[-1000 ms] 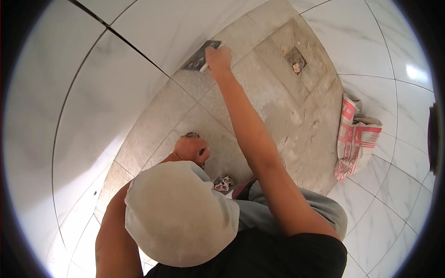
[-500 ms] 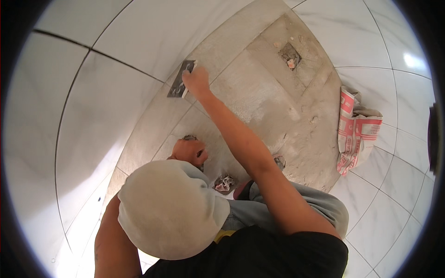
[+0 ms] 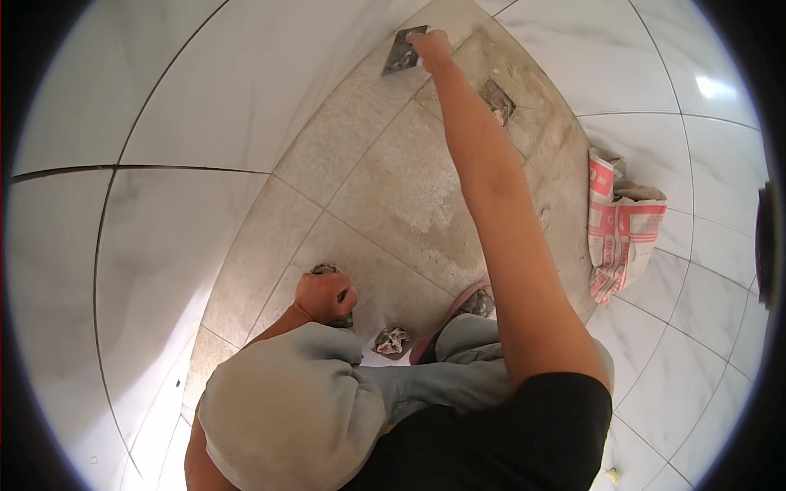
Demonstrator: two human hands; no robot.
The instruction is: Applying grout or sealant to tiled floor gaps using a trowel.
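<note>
My right hand (image 3: pixel 434 49) is stretched far out to the upper end of the floor. Its fingers are closed on a dark, flat rectangular trowel (image 3: pixel 405 51), which lies against the tiled floor (image 3: pixel 368 176) beside the left wall. Close to my left knee, my left hand (image 3: pixel 326 295) is curled into a loose fist. Something dark grey shows behind it; whether the fist holds anything is hidden.
A rough square hole (image 3: pixel 498 96) breaks the floor beside my right forearm. An open pink-and-white paper bag (image 3: pixel 614 237) leans by the right wall. Crumpled scrap (image 3: pixel 392 340) lies between my feet, near a pink slipper (image 3: pixel 450 319). White marbled tiles cover the left wall (image 3: pixel 188 237).
My right hand has carried the trowel farther away and to the right along the left wall's foot. My left hand stays near my knee, its forearm now more visible.
</note>
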